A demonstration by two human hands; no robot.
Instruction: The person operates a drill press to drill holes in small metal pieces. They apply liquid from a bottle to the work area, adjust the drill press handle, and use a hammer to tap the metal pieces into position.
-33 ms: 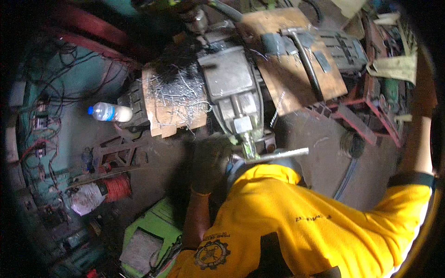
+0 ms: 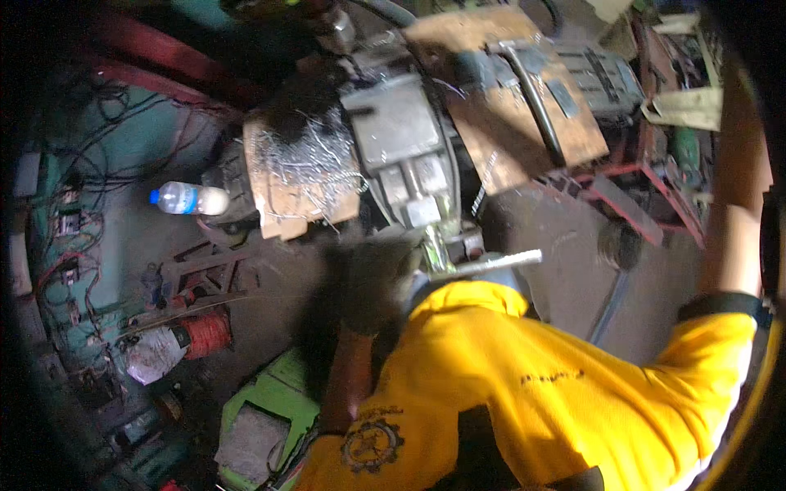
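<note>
Bottle (image 2: 178,198), whitish contents (image 2: 214,201) at base, left hand (image 2: 375,288) near vise (image 2: 397,123), cannot tell either grip

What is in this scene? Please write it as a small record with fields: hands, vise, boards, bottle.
Left hand: gloved, beside the near end of the vise; grip unclear in shadow
Right hand: not in view; forearm raised at picture right
Vise: between left board and right board; crossbar at near end
Left board: strewn with shavings
Right board: hammer, grey plates
Bottle: blue-capped, left of left board
</note>
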